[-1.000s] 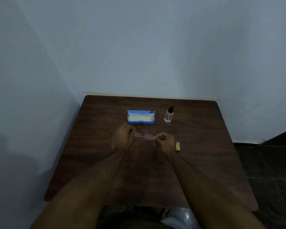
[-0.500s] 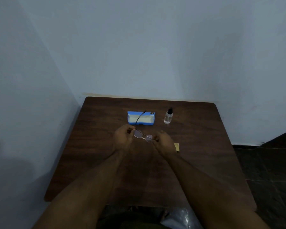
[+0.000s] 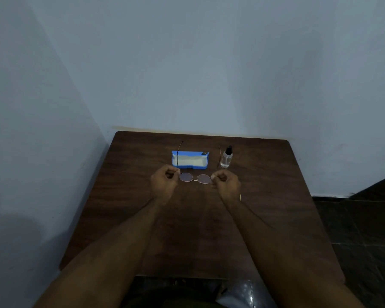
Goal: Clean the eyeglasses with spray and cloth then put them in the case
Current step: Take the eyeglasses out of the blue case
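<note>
Pinching my eyeglasses [image 3: 195, 178] between left hand [image 3: 163, 183] and right hand [image 3: 226, 185], fingers curled, just before the blue case [image 3: 190, 167], spray bottle [image 3: 226, 158] beside it

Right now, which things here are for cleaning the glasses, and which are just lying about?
For the job: eyeglasses, pinched by left hand and right hand; open blue case; spray bottle.
Lying about: table; yellowish sliver by the right wrist, too hidden to identify.

Dark wood table [image 3: 125, 218], pushed into wall corner. On it: blue case [image 3: 190, 160] open, back-centre; clear spray bottle [image 3: 226, 158] with black cap upright, near case's right end, not touching; yellow cloth [image 3: 240, 197] nearer front, only sliver visible.
</note>
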`<state>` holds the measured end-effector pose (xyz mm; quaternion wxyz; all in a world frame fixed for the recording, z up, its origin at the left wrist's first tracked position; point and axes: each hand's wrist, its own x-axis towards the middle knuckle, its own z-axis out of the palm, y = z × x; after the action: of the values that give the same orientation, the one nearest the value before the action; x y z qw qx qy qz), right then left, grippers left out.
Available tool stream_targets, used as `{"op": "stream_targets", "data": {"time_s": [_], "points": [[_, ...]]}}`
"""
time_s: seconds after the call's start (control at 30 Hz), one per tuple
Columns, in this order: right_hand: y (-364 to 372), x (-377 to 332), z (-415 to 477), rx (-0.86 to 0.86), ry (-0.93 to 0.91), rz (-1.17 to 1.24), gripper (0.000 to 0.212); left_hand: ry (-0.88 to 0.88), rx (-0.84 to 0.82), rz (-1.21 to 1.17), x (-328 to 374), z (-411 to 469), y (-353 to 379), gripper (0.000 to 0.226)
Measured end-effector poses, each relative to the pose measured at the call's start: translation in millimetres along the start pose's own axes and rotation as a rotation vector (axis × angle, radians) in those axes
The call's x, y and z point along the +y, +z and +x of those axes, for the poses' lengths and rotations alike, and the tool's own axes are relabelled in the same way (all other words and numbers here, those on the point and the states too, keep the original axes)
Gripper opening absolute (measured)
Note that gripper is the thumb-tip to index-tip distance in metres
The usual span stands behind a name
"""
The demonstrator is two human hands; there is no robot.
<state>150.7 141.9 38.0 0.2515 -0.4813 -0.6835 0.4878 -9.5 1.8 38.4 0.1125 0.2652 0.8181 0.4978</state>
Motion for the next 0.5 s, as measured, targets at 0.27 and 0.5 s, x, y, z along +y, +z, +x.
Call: {"op": "stream_targets", "data": {"time_s": [0.27,0.5], "points": [[-24.5,-40.1,1.2,-0.034,-0.041,0.031,0.010,-0.050,-0.133,-0.269,25.8,10.3,-19.4,0.019],[-38.4,-76.5,13.1,-0.050,0.124,0.129,0.013,-0.172,-0.339,-0.568,43.7,14.0,-37.4,0.015]]}}
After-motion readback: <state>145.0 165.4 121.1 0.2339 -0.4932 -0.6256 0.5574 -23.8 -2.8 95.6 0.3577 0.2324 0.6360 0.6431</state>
